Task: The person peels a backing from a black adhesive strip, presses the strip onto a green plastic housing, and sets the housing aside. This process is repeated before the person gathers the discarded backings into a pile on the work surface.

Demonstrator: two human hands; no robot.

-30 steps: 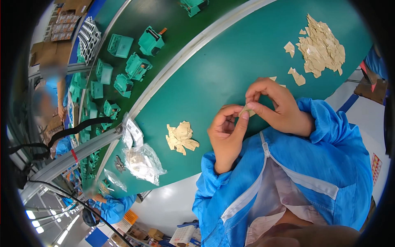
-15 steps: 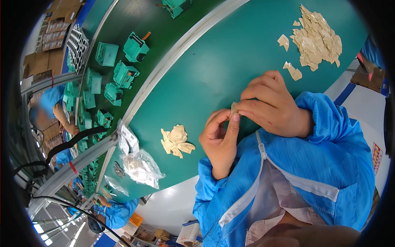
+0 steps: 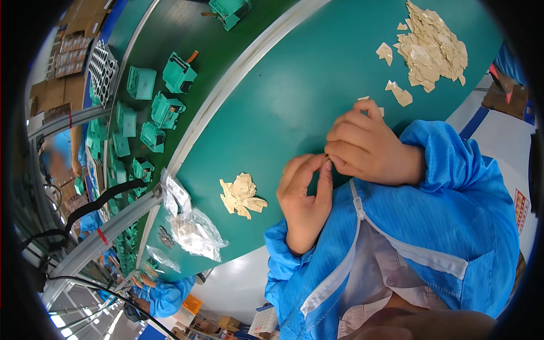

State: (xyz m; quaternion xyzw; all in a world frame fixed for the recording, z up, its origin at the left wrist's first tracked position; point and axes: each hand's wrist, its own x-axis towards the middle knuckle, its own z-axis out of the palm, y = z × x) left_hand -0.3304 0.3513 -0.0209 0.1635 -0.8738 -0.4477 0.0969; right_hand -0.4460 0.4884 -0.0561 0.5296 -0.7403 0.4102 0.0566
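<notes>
Small tan paper-like piece [image 3: 327, 161], nearly hidden, is pinched between the fingertips of the left hand [image 3: 303, 198] and right hand [image 3: 368, 147], both closed on it just above the near edge of the green bench [image 3: 294, 90]; the step in hand appears to be working this piece by fingertip, and the next move would call for a fine, steady pinch. Left of the hands lies a small heap of tan pieces [image 3: 242, 195], then a crumpled clear plastic bag [image 3: 192, 229] whose contents cannot be made out. Farther off, a large heap of tan pieces [image 3: 433, 48] lies loose, and green plastic housings [image 3: 164, 110] sit on the dark conveyor belt [image 3: 170, 34].
</notes>
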